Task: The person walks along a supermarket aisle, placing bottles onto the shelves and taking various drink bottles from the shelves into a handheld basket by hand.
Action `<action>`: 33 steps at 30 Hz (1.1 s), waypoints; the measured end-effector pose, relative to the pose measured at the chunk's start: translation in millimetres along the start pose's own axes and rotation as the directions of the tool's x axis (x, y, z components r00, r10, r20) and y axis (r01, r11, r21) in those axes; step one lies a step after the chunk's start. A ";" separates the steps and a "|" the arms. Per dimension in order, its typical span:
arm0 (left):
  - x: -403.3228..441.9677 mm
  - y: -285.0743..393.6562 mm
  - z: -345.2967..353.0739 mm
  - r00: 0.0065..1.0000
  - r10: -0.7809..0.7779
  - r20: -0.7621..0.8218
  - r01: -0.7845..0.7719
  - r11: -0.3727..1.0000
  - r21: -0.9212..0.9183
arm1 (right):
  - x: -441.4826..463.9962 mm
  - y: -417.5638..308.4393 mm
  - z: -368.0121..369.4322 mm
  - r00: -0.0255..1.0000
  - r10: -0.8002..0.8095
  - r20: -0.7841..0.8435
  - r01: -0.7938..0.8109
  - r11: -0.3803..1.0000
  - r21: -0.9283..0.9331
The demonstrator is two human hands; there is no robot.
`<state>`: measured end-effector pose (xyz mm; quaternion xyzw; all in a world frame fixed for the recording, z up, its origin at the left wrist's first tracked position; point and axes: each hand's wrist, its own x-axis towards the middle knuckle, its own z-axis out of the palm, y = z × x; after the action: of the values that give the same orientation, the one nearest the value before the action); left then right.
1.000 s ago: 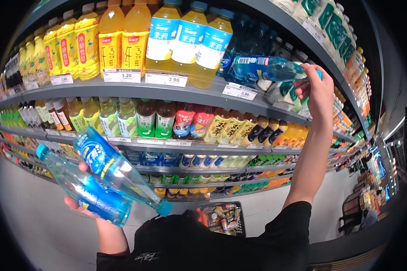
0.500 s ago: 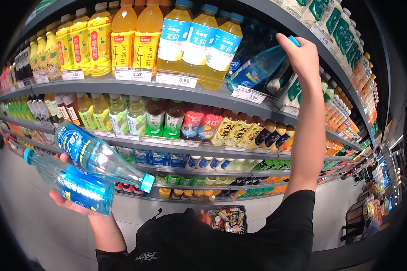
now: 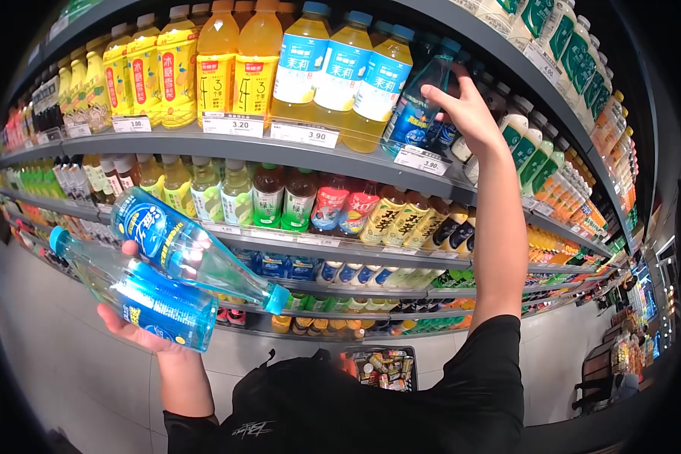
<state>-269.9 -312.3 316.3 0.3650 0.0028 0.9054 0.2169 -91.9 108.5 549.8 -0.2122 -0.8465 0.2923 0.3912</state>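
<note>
My left hand (image 3: 140, 333) is closed around two clear bluish bottles with blue labels, lying crossed one above the other. The lower bottle (image 3: 166, 306) has its cap to the left, while the upper bottle (image 3: 159, 234) points its turquoise cap down to the right. On the upper shelf, a similar blue-labelled bottle (image 3: 415, 121) stands nearly upright beside the yellow drinks with white-and-blue labels (image 3: 382, 79). My right hand (image 3: 465, 110) is around its upper part, thumb across the front and fingers at the right side, partly hidden.
A grey shelf edge (image 3: 295, 147) with price tags runs below the upper row. Lower shelves hold green tea bottles (image 3: 268, 200) and other drinks. A basket (image 3: 382, 367) with cans and packs sits on the floor beyond my body. More shelving curves off to the right.
The bottle at my right hand has gone from tilted to nearly upright on the shelf. My right hand has shifted left and lower along it. The left hand's bottles moved slightly right.
</note>
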 end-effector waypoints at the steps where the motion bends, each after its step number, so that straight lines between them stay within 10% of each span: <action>1: 2.1 -1.1 1.3 1.000 -0.006 0.010 0.006 1.000 -0.011 | -1.7 -0.6 0.0 1.000 0.018 0.002 -0.018 0.999 0.032; 12: 19.9 -24.5 21.3 0.998 -0.041 -0.048 0.041 0.999 -0.011 | -0.1 13.5 12.2 0.978 -0.133 -0.164 0.126 0.991 -0.052; 16: 23.6 -36.4 27.7 0.992 -0.071 -0.099 0.069 0.997 -0.027 | -49.5 7.3 39.8 0.704 -0.448 -0.551 0.420 0.889 -0.185; 22: 31.3 -57.0 34.2 0.960 -0.260 -0.108 0.250 0.963 -0.098 | -152.0 -7.8 133.8 0.575 -0.817 0.052 0.818 0.574 -0.033; 33: 17.8 -85.7 25.5 0.871 -0.491 0.028 0.487 0.853 -0.187 | -167.9 -24.1 134.7 0.463 -0.870 0.169 0.886 0.460 -0.058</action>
<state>-231.0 -231.6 332.7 0.3205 0.0121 0.8205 0.4732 -99.6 -52.4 404.8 0.2450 -0.8736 0.0015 0.4205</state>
